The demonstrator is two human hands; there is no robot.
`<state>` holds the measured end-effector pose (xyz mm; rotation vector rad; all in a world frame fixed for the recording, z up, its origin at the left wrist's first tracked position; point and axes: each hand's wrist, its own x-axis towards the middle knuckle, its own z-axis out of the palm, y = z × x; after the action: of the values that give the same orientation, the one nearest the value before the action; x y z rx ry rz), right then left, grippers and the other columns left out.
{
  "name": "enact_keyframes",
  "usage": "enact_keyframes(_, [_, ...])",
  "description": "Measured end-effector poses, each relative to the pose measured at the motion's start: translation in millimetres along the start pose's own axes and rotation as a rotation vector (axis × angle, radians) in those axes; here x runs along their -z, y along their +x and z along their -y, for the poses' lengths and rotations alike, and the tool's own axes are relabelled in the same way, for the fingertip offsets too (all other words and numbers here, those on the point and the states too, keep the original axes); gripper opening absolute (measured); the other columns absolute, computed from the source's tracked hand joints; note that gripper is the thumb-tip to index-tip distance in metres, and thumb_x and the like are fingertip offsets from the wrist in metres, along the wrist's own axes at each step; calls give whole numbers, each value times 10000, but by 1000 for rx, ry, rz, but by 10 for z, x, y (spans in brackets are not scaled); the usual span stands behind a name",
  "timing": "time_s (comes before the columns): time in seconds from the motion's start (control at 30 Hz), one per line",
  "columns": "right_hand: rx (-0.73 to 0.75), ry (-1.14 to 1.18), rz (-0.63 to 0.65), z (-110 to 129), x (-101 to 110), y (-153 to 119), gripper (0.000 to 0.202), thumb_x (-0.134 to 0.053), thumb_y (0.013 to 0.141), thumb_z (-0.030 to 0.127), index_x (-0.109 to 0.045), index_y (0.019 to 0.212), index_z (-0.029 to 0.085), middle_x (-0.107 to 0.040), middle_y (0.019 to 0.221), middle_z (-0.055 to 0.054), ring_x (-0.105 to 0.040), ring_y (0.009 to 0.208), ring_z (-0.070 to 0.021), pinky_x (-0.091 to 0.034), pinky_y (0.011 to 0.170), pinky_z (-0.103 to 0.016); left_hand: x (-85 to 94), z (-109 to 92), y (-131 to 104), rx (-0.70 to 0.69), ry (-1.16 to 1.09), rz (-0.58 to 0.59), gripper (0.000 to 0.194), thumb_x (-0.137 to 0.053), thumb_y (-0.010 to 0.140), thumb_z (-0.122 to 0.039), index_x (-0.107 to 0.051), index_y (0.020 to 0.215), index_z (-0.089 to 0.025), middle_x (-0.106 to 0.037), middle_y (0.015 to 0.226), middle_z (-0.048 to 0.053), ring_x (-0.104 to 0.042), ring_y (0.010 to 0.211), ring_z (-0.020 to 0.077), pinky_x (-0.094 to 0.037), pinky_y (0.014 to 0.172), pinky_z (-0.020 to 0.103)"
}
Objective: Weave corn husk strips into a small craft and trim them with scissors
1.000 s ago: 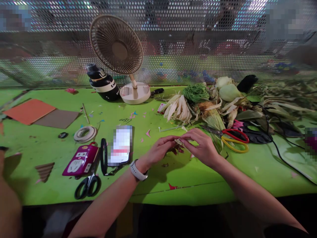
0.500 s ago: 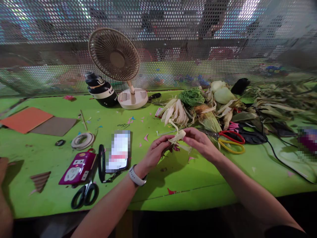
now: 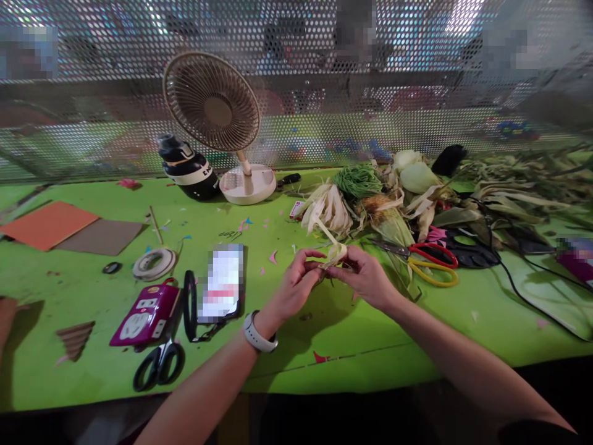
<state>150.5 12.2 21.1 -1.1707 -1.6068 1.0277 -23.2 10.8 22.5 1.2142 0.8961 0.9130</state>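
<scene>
Between my two hands is a pale corn husk strip (image 3: 337, 253), looped at the top, with one end sticking up to the left. My left hand (image 3: 296, 285) pinches its lower part from the left and wears a white watch band on the wrist. From the right, my right hand (image 3: 368, 281) grips the same piece, thumb and fingertips meeting close to the left thumb. What the fingertips cover underneath is hidden. Just beyond lie a bundle of pale husk strips (image 3: 327, 210), green stringy strands (image 3: 359, 181), and scissors (image 3: 414, 252) with red and yellow handles.
A fan (image 3: 217, 112) and black bottle (image 3: 197, 176) stand at the back by a perforated metal screen (image 3: 301, 93). Left are a phone (image 3: 222, 281), purple power strip (image 3: 148, 309), black-handled scissors (image 3: 160, 358), tape roll (image 3: 167, 267) and orange sheet (image 3: 50, 224). A dark cord (image 3: 514, 290) runs right.
My fingers have shifted on the husk and come closer together at its lower part. The right hand has moved slightly left, and the husk's loop is now tighter and more upright.
</scene>
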Motion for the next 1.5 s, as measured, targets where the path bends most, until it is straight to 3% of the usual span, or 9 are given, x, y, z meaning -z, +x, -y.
enact_keyframes(0.23, [-224, 244, 33, 5, 45, 68, 356, -751, 644, 486, -655, 769, 166, -649, 732, -10, -576, 662, -135, -474, 624, -276, 28, -41, -17, -31, 235, -11, 273, -483, 848, -247, -533, 1103, -164, -651, 848, 38, -546, 701, 120, -399, 636, 226])
enact_keyframes(0.37, [-277, 283, -61, 61, 110, 99, 381, -773, 600, 495, -652, 748, 165, -609, 664, 11, -480, 536, -91, -377, 473, -225, 78, -56, -5, -123, 423, 28, 212, -461, 809, -195, -647, 900, -149, -663, 821, 39, -576, 752, 149, -436, 693, 256])
enact_keyframes(0.5, [-289, 312, -105, 91, 146, 114, 384, -793, 567, 483, -636, 714, 165, -581, 626, 21, -439, 505, -78, -334, 447, -221, 128, -106, -10, -71, 552, 98, 219, -468, 767, -183, -684, 780, -154, -666, 738, 29, -589, 714, 167, -449, 686, 271])
enact_keyframes(0.63, [-268, 273, 5, 84, 99, 76, 348, -775, 615, 459, -648, 749, 164, -599, 662, 17, -475, 552, -88, -372, 493, -231, 155, -131, 3, -92, 396, 146, 307, -480, 753, -189, -699, 967, -177, -693, 976, 58, -590, 958, 230, -438, 881, 341])
enact_keyframes(0.77, [-253, 247, 72, 119, 39, 27, 330, -775, 623, 437, -640, 739, 159, -613, 691, 9, -515, 613, -105, -414, 560, -250, 119, -91, 34, -115, 178, 11, 355, -444, 872, -389, -662, 1060, -180, -637, 1166, 92, -515, 1160, 248, -363, 1010, 359])
enact_keyframes(0.93, [-281, 265, 111, 134, -21, -3, 326, -751, 653, 444, -608, 727, 160, -565, 649, 26, -474, 561, -90, -381, 515, -236, 26, -32, 29, -233, 211, -140, 324, -444, 904, -429, -633, 834, -176, -641, 1062, 80, -560, 1010, 196, -414, 910, 302])
enact_keyframes(1.1, [-275, 312, 173, 58, -88, -45, 310, -756, 671, 402, -573, 715, 155, -532, 645, 33, -457, 568, -77, -367, 510, -212, -23, -8, -17, -183, 324, -150, 348, -421, 922, -408, -600, 1096, -165, -626, 799, 27, -541, 707, 137, -434, 675, 243])
enact_keyframes(1.33, [-355, 486, 202, 96, -81, -70, 321, -584, 834, 453, -584, 1041, 208, -492, 673, 46, -414, 487, -54, -291, 384, -165, -79, -17, -39, -211, 232, 28, 327, -447, 917, -351, -581, 1170, -194, -637, 1106, 62, -577, 998, 178, -432, 925, 293])
enact_keyframes(1.5, [-353, 500, 270, 61, -98, -52, 335, -595, 816, 509, -579, 931, 195, -328, 492, 111, -244, 364, -31, -217, 333, -160, -94, -20, -69, -142, 120, -2, 317, -446, 920, -359, -545, 1183, -211, -618, 1116, 65, -568, 998, 177, -442, 891, 291])
